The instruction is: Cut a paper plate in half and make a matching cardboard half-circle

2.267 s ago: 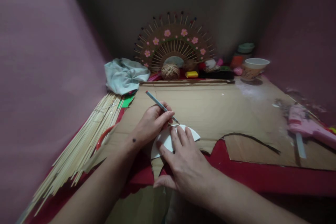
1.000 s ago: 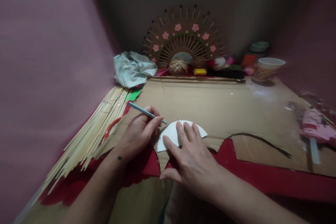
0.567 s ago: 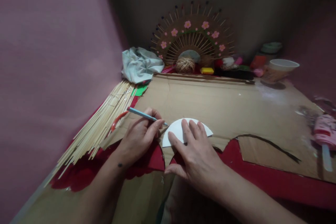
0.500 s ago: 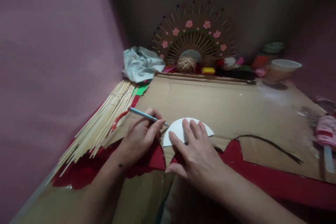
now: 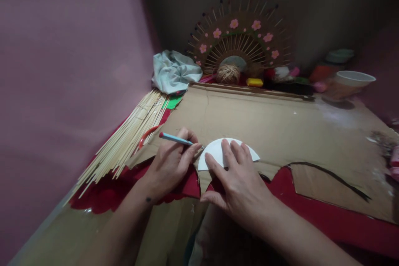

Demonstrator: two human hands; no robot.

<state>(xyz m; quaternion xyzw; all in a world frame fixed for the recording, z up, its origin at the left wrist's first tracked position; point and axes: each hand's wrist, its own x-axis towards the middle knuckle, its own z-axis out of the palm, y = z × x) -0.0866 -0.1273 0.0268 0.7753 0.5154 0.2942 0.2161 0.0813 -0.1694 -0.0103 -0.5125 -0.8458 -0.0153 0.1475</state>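
Note:
My left hand (image 5: 174,160) is closed around a light blue pen (image 5: 176,138) with a red end. Its tip points right and meets the left curved edge of a white half-round paper piece (image 5: 215,151). That paper lies flat on a brown cardboard sheet (image 5: 249,114). Spread over the paper, the fingers of my right hand (image 5: 237,174) press it down, covering its lower right part. My right thumb rests below, near the cut edge of the cardboard and the red material (image 5: 311,199) under it.
Thin bamboo sticks (image 5: 124,137) lie at the left beside an orange handle (image 5: 148,134). Behind the cardboard are a crumpled cloth (image 5: 174,72), a ball of twine (image 5: 227,74), a yellow block (image 5: 254,82) and a flowered fan (image 5: 241,35). A plastic cup (image 5: 352,85) stands at the back right.
The whole view has shifted, moving the scene slightly rightward. The pen is a little flatter and its tip a little higher along the paper's left edge. My right hand keeps its place on the paper.

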